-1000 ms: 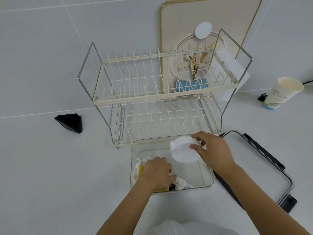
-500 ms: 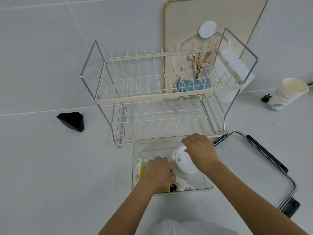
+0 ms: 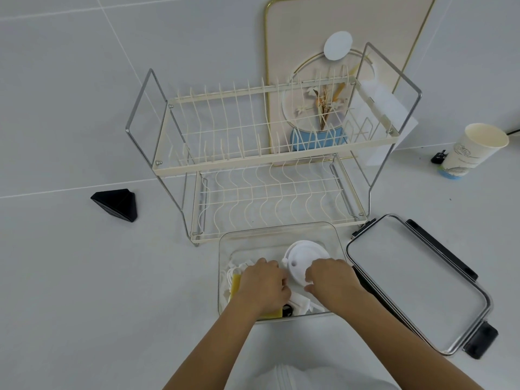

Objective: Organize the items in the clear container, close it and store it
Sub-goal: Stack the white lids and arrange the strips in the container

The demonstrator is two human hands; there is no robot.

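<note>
Hands are working inside the clear container, which is sitting on the white surface at about 6 o'clock in the view, just in front of the dish rack.

Far out at 9 o'clock, a black triangular object is lying alone on the surface. Next, the two-tier dish rack is standing at 12 o'clock with both tiers bare, and a gold-rimmed board is leaning upright behind it.

Inside the container, white cords and a yellow item are lying at its 9 o'clock side. The left hand is pressing down on the yellow item, fingers curled over it; whether it is actually gripping is not clear. A round white lid-like disc is resting tilted near the container's centre. The right hand is touching the disc's near edge, fingers bent; whether it is grasping the disc cannot be told.

Just beside the container at 3 o'clock, its lid with black clips is lying flat on the surface. A paper cup is standing at 2 o'clock, well apart.
</note>
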